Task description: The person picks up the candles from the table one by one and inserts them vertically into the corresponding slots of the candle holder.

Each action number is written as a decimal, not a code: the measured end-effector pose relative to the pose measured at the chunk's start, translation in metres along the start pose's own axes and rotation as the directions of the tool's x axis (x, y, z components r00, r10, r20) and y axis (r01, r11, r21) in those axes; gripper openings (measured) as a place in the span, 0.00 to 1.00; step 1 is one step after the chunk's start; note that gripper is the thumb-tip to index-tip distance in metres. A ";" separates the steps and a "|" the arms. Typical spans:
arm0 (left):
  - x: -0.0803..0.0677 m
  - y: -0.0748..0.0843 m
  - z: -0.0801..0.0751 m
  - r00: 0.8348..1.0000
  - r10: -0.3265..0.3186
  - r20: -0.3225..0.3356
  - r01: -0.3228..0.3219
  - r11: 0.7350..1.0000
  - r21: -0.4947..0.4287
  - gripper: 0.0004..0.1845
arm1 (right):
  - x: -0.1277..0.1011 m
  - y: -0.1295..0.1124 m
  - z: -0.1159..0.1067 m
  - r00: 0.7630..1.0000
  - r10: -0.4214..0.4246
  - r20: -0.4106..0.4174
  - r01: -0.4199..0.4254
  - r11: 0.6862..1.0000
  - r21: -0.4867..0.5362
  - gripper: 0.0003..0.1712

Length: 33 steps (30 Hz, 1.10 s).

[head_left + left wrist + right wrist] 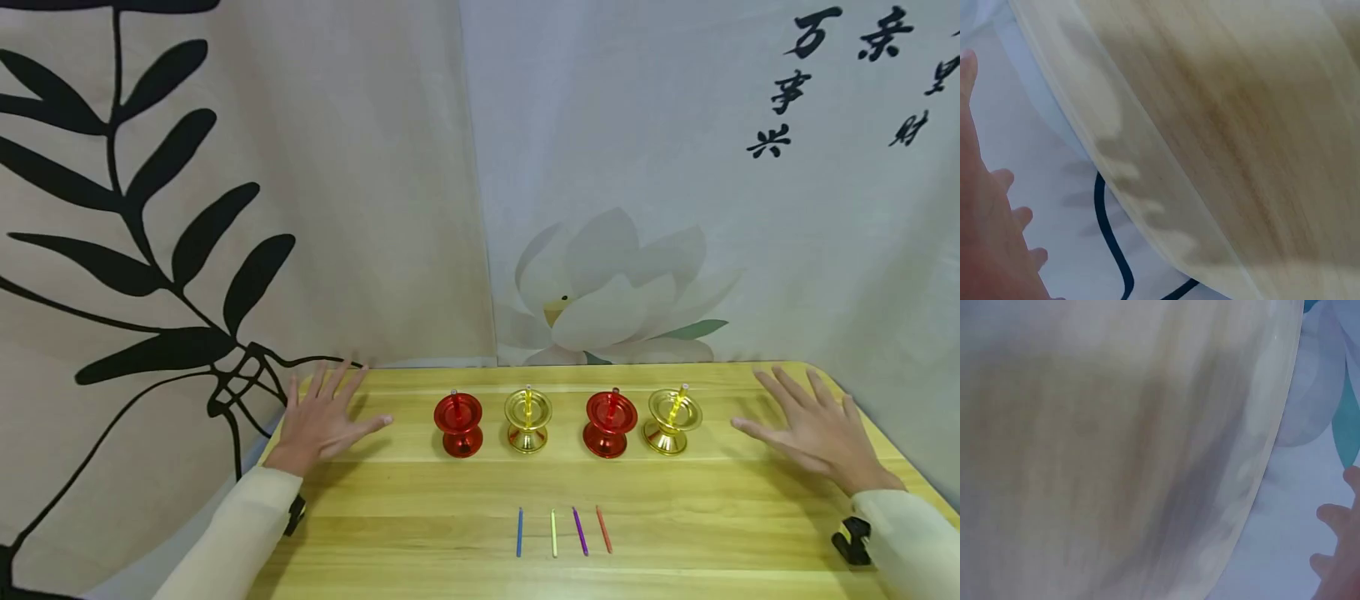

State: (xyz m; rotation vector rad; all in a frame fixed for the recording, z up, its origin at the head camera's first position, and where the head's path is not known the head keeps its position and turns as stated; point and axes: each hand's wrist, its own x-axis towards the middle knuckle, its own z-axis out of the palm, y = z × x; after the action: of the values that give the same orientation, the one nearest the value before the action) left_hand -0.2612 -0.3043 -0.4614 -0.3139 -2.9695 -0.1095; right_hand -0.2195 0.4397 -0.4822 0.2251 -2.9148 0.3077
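A: Hands status?

B: Left hand (324, 417) lies flat on the table (420, 500), fingers spread, holding nothing. Right hand (813, 429) same: palm down, fingers spread, nothing in it.

A: What's between them?

B: Row of four candle holders, each upright. Left red holder (458, 423) is nearest the left hand, off its thumb side, not touching. Then left gold holder (528, 419), right red holder (610, 423), right gold holder (672, 419); that last one is near the right hand's thumb, apart from it.

A: Sticks?

B: Four thin ones side by side, nearer the body than the holders, between the two wrists: blue stick (519, 532), yellow stick (553, 533), purple stick (580, 531), orange stick (603, 529). Neither hand touches them.

A: Wrist cams?

B: Blurred. Table surface, edge, and fingertips only.
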 end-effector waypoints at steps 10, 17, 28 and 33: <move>-0.021 0.012 -0.005 0.999 0.021 -0.037 -0.022 0.999 -0.043 0.58 | -0.015 -0.017 -0.005 0.997 -0.063 -0.042 0.063 0.998 -0.013 0.60; -0.036 0.022 -0.007 0.999 0.023 -0.039 -0.025 0.998 -0.050 0.59 | -0.027 -0.035 -0.009 0.995 -0.090 -0.032 0.091 0.995 0.028 0.61; -0.062 0.039 -0.008 0.999 0.040 -0.032 -0.042 0.998 -0.050 0.59 | -0.055 -0.059 -0.002 0.984 -0.159 -0.078 0.161 0.987 0.024 0.62; -0.071 0.051 -0.009 0.998 0.054 -0.037 -0.056 0.997 -0.055 0.58 | -0.066 -0.073 0.004 0.978 -0.183 -0.104 0.187 0.982 0.023 0.63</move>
State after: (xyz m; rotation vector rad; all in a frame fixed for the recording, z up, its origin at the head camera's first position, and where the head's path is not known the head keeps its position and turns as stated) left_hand -0.1801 -0.2694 -0.4614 -0.3968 -2.9235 -0.1897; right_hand -0.1442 0.3764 -0.4860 0.4688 -2.7649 0.3267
